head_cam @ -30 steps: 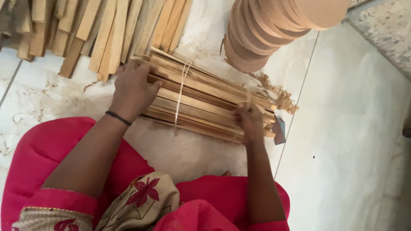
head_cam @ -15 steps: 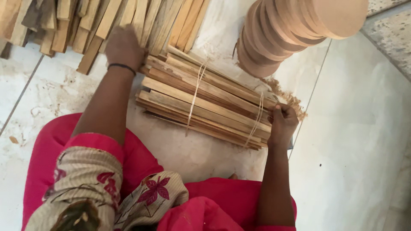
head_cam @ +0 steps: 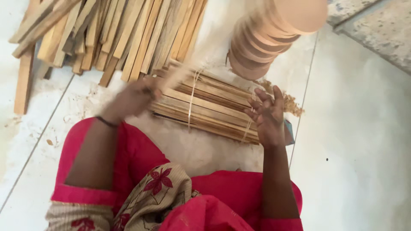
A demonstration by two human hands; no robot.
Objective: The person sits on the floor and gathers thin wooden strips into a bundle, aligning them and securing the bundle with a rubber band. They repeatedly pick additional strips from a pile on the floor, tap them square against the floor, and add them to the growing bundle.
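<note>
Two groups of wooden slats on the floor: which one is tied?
The bundle between both hands, bound by two string loops. The pile farther off lies loose and fanned out.

Red garment (head_cam: pixel 141 158), beige floral-patterned cloth (head_cam: pixel 162 188), tan wooden strips (head_cam: pixel 209 109)

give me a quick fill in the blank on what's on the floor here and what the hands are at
1. The bundle of wooden slats is tied with two loops of ____.
2. The round wooden discs behind the bundle are piled in a ____.
3. The right hand is at the bundle's end with its fingers ____.
4. The blurred left hand wears a dark ____ at the wrist.

Missing words: string; stack; spread open; band
</note>
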